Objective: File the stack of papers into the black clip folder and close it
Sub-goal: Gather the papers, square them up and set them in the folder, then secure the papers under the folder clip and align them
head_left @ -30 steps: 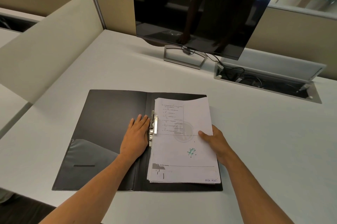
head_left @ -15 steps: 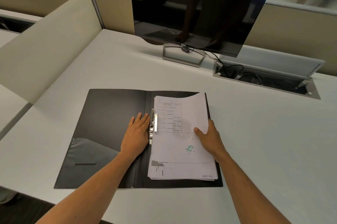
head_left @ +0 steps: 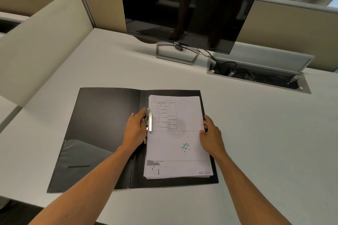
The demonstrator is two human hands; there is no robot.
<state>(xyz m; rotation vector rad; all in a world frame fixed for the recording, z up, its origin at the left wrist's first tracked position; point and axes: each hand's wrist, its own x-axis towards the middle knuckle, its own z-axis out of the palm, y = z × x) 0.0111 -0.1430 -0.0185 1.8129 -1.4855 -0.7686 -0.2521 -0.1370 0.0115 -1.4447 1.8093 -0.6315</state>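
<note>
The black clip folder (head_left: 102, 124) lies open and flat on the white desk. On its right half rests the stack of printed papers (head_left: 175, 148), with its left edge under the raised metal clip (head_left: 149, 120) at the spine. My left hand (head_left: 135, 131) lies on the left cover, and its fingertips curl onto the clip. At the stack's right edge, my right hand (head_left: 212, 137) has its thumb on the top sheet and its fingers around the edge.
A dark monitor (head_left: 182, 5) on a metal stand sits behind the folder. To its right is an open cable tray (head_left: 256, 76) set into the desk. A beige divider (head_left: 36, 41) borders the desk on the left. The desk's front edge runs just below the folder.
The stack's lifted far corner has settled flat. My right hand slid from the page to the stack's right edge. My left fingertips moved onto the clip.
</note>
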